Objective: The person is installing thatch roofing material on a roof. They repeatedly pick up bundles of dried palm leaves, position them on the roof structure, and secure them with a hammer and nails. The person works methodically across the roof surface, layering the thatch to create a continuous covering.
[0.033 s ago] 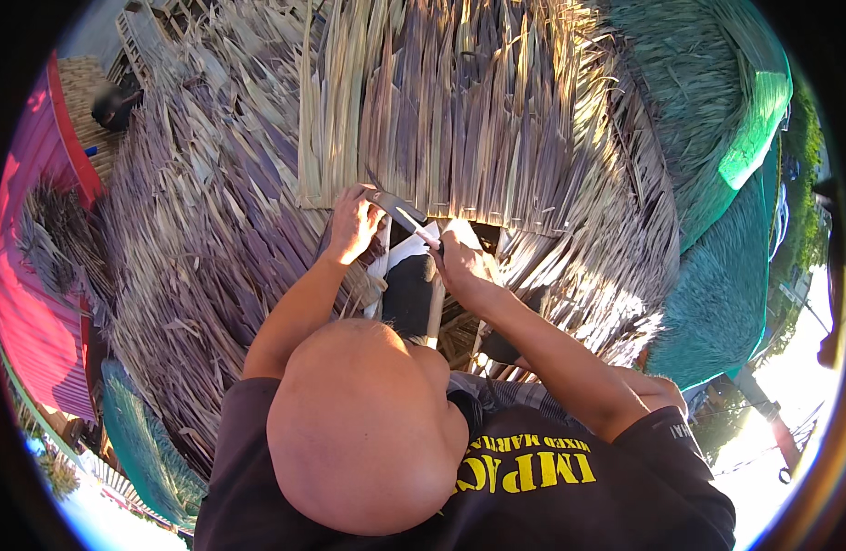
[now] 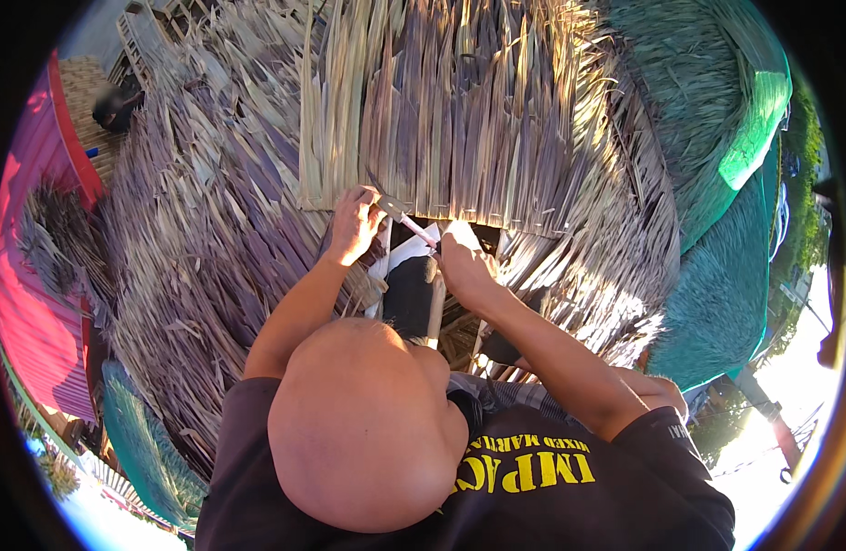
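Note:
My right hand (image 2: pixel 464 262) is closed round the dark handle of what looks like a knife (image 2: pixel 414 227), its thin bright blade slanting up and left. The far end of the blade meets the fingers of my left hand (image 2: pixel 354 225). Those fingers are pinched together; what they hold is too small to make out. Both hands are at the lower edge of a dried-leaf thatch panel (image 2: pixel 423 119). Below them lie a white piece (image 2: pixel 412 248) of cloth or sheet and a dark covered shape (image 2: pixel 409 294). A light wooden pole (image 2: pixel 437 308) runs beside that shape.
Thatch (image 2: pixel 193 211) slopes down on both sides of me. An opening with slats (image 2: pixel 459 335) shows beneath my right forearm. Green-netted thatch roofs (image 2: pixel 717 303) stand to the right, a red metal roof (image 2: pixel 46 294) to the left. At the far left is another person (image 2: pixel 118 106).
The blade has turned between my hands: its broad grey side showed before, and now it looks narrow and bright. Both hands have stayed almost in place.

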The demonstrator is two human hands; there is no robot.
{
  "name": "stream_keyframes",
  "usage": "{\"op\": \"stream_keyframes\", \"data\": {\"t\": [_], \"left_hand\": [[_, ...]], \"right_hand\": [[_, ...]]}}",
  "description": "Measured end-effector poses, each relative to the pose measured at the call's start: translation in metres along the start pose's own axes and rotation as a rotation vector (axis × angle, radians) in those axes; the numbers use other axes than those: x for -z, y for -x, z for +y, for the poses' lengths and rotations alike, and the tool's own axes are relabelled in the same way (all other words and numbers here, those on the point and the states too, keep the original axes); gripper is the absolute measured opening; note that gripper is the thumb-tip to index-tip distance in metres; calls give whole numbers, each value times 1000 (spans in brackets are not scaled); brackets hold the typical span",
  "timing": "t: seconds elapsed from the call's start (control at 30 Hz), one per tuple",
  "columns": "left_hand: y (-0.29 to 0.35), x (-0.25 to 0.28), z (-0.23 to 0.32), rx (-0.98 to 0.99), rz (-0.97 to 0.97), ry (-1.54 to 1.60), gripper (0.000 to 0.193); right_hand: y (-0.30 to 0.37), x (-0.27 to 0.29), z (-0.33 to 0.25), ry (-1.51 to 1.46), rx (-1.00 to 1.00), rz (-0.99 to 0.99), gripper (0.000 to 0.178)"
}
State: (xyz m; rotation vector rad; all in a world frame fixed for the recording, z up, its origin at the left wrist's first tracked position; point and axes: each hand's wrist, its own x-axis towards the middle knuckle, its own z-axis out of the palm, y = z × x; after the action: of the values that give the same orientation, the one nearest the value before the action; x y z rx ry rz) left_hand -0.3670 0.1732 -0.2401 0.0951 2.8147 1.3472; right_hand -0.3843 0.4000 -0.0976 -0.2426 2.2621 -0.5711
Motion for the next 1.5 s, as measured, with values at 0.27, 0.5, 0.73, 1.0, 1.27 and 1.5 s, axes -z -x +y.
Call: {"op": "stream_keyframes", "data": {"t": [0.27, 0.5, 0.73, 1.0, 1.27, 1.5], "left_hand": [[2, -14, -28, 213, -31, 379, 42], [0, -4, -12, 119, -49, 200, 59], [0, -3, -12, 90, -47, 153, 58], [-3, -5, -22, 115, -114, 255, 59], [-29, -23, 79, 89, -446, 471, 41], [-101, -67, 154, 165, -715, 498, 38]], "right_hand": [[-5, -11, -3, -15, 49, 134, 29], [1, 10, -8, -101, 307, 365, 27], [-13, -2, -5, -21, -25, -36, 27], [-10, -24, 20, 279, -40, -82, 30], [-26, -26, 73, -583, -403, 352, 38], [-8, 24, 92, -950, -595, 348, 35]]}}
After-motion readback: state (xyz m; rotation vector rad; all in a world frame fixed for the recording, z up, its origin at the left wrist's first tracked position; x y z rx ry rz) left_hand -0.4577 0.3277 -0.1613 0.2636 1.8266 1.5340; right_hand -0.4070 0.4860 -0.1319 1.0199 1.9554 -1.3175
